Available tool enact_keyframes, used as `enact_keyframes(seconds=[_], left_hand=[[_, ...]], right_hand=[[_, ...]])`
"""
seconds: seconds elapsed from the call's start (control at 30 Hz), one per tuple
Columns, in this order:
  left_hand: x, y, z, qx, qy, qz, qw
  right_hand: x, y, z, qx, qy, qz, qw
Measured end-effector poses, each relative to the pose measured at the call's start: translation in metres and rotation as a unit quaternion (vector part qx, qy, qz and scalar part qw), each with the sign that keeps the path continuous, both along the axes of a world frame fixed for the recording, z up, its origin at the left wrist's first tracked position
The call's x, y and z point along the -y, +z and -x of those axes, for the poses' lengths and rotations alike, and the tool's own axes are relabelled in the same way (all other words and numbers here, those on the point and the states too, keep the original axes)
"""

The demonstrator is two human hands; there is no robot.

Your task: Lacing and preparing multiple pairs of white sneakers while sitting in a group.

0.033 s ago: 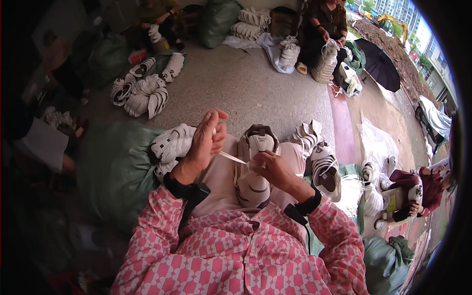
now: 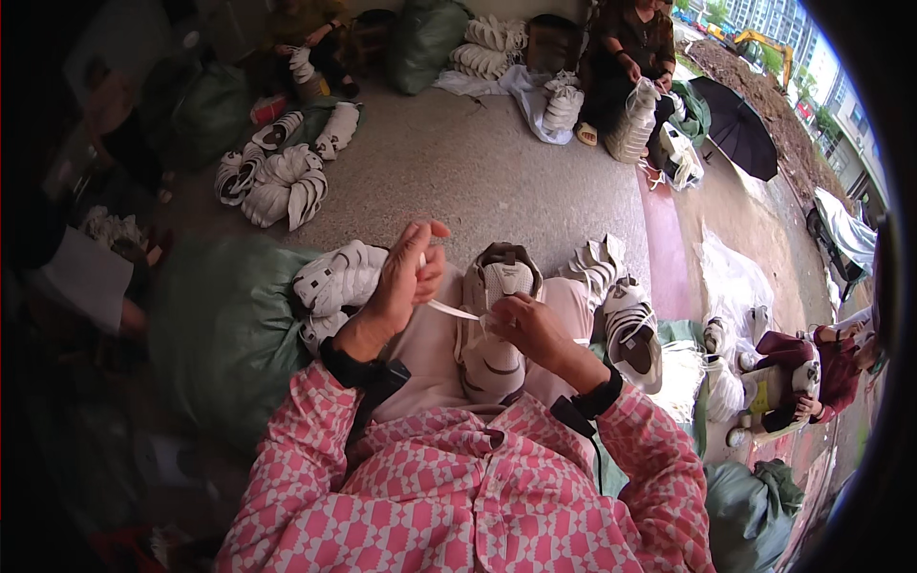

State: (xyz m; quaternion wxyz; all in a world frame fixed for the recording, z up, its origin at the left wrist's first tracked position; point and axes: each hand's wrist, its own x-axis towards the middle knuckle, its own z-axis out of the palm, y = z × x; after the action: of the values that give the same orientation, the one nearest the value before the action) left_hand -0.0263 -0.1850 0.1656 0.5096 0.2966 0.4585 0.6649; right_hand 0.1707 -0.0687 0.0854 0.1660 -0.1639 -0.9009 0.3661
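Observation:
A white and beige sneaker [image 2: 491, 358] rests on my lap between my thighs, its dark-lined collar facing away from me. My left hand [image 2: 411, 272] is raised left of it, fingers curled round one end of a white shoelace [image 2: 453, 309]. The lace sags a little on its way to the shoe's throat. There my right hand [image 2: 531, 327] bends over the laces with fingertips pinched together on the lace. Those fingertips partly hide the eyelets.
Stacked white shoe uppers [image 2: 339, 277] lie by my left thigh, against a green sack [image 2: 224, 334]. Right of my knee are more uppers [image 2: 597, 265] and a laced sneaker [image 2: 631, 329]. White laces [image 2: 680, 380] lie on green cloth. Other people sit around with shoe piles.
My left hand has shifted slightly right and down. The lace, taut before, now hangs in a slight curve. My right hand has barely moved.

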Motion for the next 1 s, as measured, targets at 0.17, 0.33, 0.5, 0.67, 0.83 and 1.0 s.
enact_keyframes(seconds=[0.17, 0.33, 0.5, 0.67, 0.83, 1.0], left_hand=[[0.002, -0.025, -0.001, -0.073, -0.059, 0.001, 0.996], [0.001, -0.026, -0.015, -0.171, -0.079, 0.018, 0.982], [-0.005, -0.053, -0.021, -0.147, -0.1, 0.02, 0.984], [-0.017, -0.067, -0.021, -0.168, -0.122, 0.033, 0.978], [-0.023, -0.061, -0.032, -0.132, -0.067, 0.012, 0.989], [-0.026, -0.074, -0.035, -0.081, -0.006, -0.02, 0.996]], right_hand=[[0.003, -0.004, 0.005, -0.027, 0.008, -0.054, 0.998], [-0.003, -0.008, 0.002, -0.094, -0.008, 0.006, 0.996], [-0.003, 0.026, -0.002, -0.1, -0.095, 0.344, 0.929], [-0.008, 0.033, 0.0, -0.143, -0.126, 0.324, 0.926], [-0.019, 0.029, 0.001, -0.179, -0.113, 0.094, 0.973], [-0.018, 0.044, 0.004, -0.109, -0.099, 0.389, 0.909]])
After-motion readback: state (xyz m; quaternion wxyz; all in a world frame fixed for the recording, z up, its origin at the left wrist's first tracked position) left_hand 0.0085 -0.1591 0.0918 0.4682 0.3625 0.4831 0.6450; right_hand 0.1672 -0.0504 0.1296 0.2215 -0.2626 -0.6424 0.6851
